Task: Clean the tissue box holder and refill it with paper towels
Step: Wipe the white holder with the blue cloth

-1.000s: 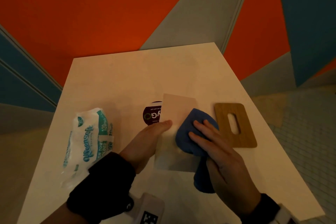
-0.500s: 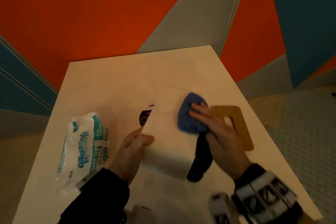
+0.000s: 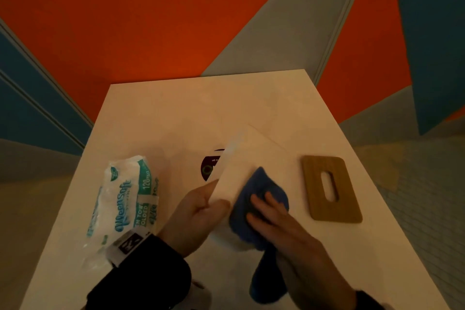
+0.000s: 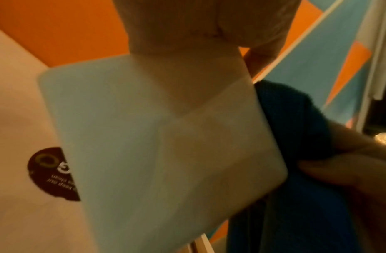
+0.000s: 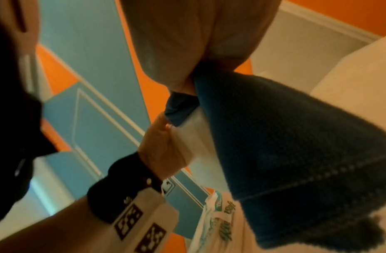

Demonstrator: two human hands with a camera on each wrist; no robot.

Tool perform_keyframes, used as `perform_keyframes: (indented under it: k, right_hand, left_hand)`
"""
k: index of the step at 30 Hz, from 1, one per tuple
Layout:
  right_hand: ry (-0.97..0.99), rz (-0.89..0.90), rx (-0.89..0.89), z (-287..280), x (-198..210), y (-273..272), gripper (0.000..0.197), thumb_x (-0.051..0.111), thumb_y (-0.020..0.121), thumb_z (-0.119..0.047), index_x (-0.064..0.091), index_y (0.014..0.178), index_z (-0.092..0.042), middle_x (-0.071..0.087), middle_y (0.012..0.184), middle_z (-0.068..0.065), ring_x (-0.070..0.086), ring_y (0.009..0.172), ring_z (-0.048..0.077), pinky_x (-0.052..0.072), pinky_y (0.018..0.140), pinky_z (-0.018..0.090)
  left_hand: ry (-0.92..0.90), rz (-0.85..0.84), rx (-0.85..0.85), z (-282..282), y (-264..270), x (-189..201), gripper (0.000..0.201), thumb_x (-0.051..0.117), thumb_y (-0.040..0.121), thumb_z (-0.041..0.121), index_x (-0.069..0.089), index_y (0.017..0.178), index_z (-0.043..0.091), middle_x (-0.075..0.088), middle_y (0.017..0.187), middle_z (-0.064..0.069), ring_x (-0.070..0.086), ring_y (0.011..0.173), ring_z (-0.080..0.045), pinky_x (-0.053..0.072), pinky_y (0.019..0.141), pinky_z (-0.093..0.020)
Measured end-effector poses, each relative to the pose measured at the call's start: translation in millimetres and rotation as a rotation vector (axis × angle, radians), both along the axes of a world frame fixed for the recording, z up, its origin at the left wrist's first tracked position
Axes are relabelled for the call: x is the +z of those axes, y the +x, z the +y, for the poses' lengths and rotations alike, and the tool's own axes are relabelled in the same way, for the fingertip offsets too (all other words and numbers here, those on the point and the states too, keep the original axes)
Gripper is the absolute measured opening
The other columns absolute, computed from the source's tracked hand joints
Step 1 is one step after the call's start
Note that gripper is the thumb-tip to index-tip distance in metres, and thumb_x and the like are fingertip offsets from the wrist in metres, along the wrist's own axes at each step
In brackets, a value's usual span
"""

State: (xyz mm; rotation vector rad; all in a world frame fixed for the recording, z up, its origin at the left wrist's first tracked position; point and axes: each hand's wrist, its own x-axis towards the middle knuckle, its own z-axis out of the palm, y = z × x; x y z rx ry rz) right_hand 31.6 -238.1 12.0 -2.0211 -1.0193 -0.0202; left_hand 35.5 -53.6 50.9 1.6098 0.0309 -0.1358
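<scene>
Holder (image 3: 247, 158) is being held tilted off the counter (image 3: 176, 113), one corner low near the body, pale side facing up toward the head cam

Risks, my read:
- left hand (image 3: 198, 211) is only pinching one edge, thumb on top, fingers underneath. Wiping pressure from the other side is working against that pinch, so the holder could be twisting or slipping out
- loose tail of the blue cloth (image 3: 254, 206) is hanging below the holder's lower edge; it could be snagging or dragging on the counter
- bamboo lid (image 3: 329, 189) is lying flat just right of the wiping zone, apart from everything; a wide stroke could be knocking it toward the counter edge
- holder is blocking part of the dark round sticker (image 3: 208, 166), no issue there

Pose:
- left grip is closing on the holder's left edge, wrist rolled so the thumb is facing up
- right hand (image 3: 274, 219) is lying across the cloth, fingers fairly straight and spread, pressing it against the holder face. Right wrist cam is showing a fold of cloth tucked under the palm, so I can't tell whether the thumb is hooking it

Paper towel pack (image 3: 125, 199) is sitting still wrapped on the counter to the left, touching nothing, so the refill is looking not yet started; cleaning step is still the one in hand
</scene>
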Motion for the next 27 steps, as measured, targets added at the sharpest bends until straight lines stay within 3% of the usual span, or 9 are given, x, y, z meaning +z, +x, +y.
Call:
perform_keyframes:
  k: [4, 6, 9, 12, 15, 17, 20, 23, 27]
  right_hand:
    - [0.044, 0.143, 0.034, 2.3, 6.7, 4.1, 0.037, 0.023, 0.098, -0.043, 0.036, 0.133, -0.046, 0.012, 0.149, -0.036, 0.008, 0.142, 0.0, -0.001, 0.114, 0.012]
    - [0.054, 0.089, -0.068, 4.5, 6.6, 20.6, 0.038, 0.028, 0.099, -0.039, 0.038, 0.135, -0.038, 0.022, 0.149, -0.028, 0.01, 0.141, -0.005, 0.006, 0.115, 0.013]
    - [0.059, 0.083, -0.348, 6.6, 13.0, 55.9, 0.039, 0.032, 0.093, -0.022, 0.034, 0.132, -0.023, 0.026, 0.144, -0.009, 0.01, 0.131, -0.013, 0.013, 0.113, 0.018]
    - [0.076, 0.152, -0.291, 19.1, 25.3, 49.2, 0.038, 0.029, 0.096, -0.041, 0.029, 0.13, -0.024, 0.022, 0.139, -0.014, 0.009, 0.127, -0.01, 0.004, 0.111, 0.01]
    - [-0.006, 0.173, -0.109, 30.4, 23.8, 16.3, 0.059, 0.009, 0.088, -0.065, 0.012, 0.14, -0.039, 0.008, 0.141, -0.046, -0.004, 0.133, -0.016, -0.014, 0.107, 0.005]
    - [-0.073, 0.06, -0.068, 30.0, 22.0, 12.8, 0.05, 0.01, 0.092, -0.057, 0.014, 0.138, -0.04, 0.013, 0.143, -0.042, -0.005, 0.135, -0.016, -0.016, 0.103, 0.001]
    - [-0.096, -0.063, -0.219, 29.2, 27.0, 42.8, 0.048, 0.017, 0.099, -0.039, 0.04, 0.136, -0.017, 0.028, 0.14, -0.006, 0.018, 0.136, 0.003, -0.006, 0.107, 0.002]
    - [-0.055, 0.16, -0.369, 20.9, 33.9, 79.4, 0.045, 0.029, 0.093, -0.01, 0.039, 0.136, -0.008, 0.028, 0.143, -0.004, 0.023, 0.137, 0.013, 0.008, 0.113, 0.012]
    - [0.017, 0.464, -0.555, -22.7, 30.6, 89.7, 0.041, 0.036, 0.092, 0.009, 0.053, 0.125, -0.009, 0.053, 0.127, 0.008, 0.049, 0.12, 0.025, 0.037, 0.1, 0.014]
  left_hand:
    - [0.022, -0.088, -0.121, -4.3, -0.1, -0.8, 0.03, 0.047, 0.066, 0.029, 0.063, 0.084, 0.011, 0.059, 0.075, 0.002, 0.051, 0.072, -0.006, 0.041, 0.064, -0.018]
    - [0.126, -0.155, -0.118, -3.7, -0.1, 3.6, 0.022, 0.046, 0.063, 0.034, 0.062, 0.076, 0.024, 0.064, 0.07, 0.01, 0.055, 0.067, 0.004, 0.043, 0.062, -0.011]
    - [0.258, -0.16, -0.117, 0.2, -3.1, 9.5, 0.027, 0.043, 0.057, 0.045, 0.061, 0.074, 0.035, 0.068, 0.075, 0.01, 0.062, 0.078, -0.003, 0.046, 0.066, -0.016]
    - [0.243, -0.159, -0.086, 3.9, -6.9, 11.4, 0.034, 0.043, 0.056, 0.045, 0.063, 0.076, 0.026, 0.069, 0.074, 0.004, 0.061, 0.072, -0.003, 0.045, 0.063, -0.013]
    - [0.281, -0.17, -0.116, 8.8, -8.6, 8.3, 0.048, 0.043, 0.058, 0.042, 0.06, 0.077, 0.001, 0.068, 0.073, -0.007, 0.053, 0.063, -0.002, 0.041, 0.059, -0.01]
    - [0.296, -0.156, -0.133, 9.3, -10.8, 6.1, 0.05, 0.042, 0.058, 0.042, 0.059, 0.079, 0.001, 0.069, 0.075, -0.004, 0.056, 0.066, -0.007, 0.041, 0.061, -0.01]
    - [0.294, -0.139, -0.115, 7.8, -11.6, 5.6, 0.039, 0.043, 0.055, 0.045, 0.063, 0.078, 0.02, 0.068, 0.082, -0.012, 0.059, 0.074, -0.012, 0.043, 0.061, -0.01]
    - [0.28, -0.137, -0.115, 6.6, -12.1, 9.2, 0.028, 0.043, 0.054, 0.046, 0.059, 0.075, 0.036, 0.069, 0.091, -0.013, 0.061, 0.084, -0.016, 0.044, 0.064, -0.013]
    - [0.28, -0.084, -0.202, 8.1, -16.0, 7.8, 0.027, 0.042, 0.056, 0.045, 0.061, 0.074, 0.038, 0.069, 0.084, 0.02, 0.061, 0.083, -0.002, 0.044, 0.065, -0.006]
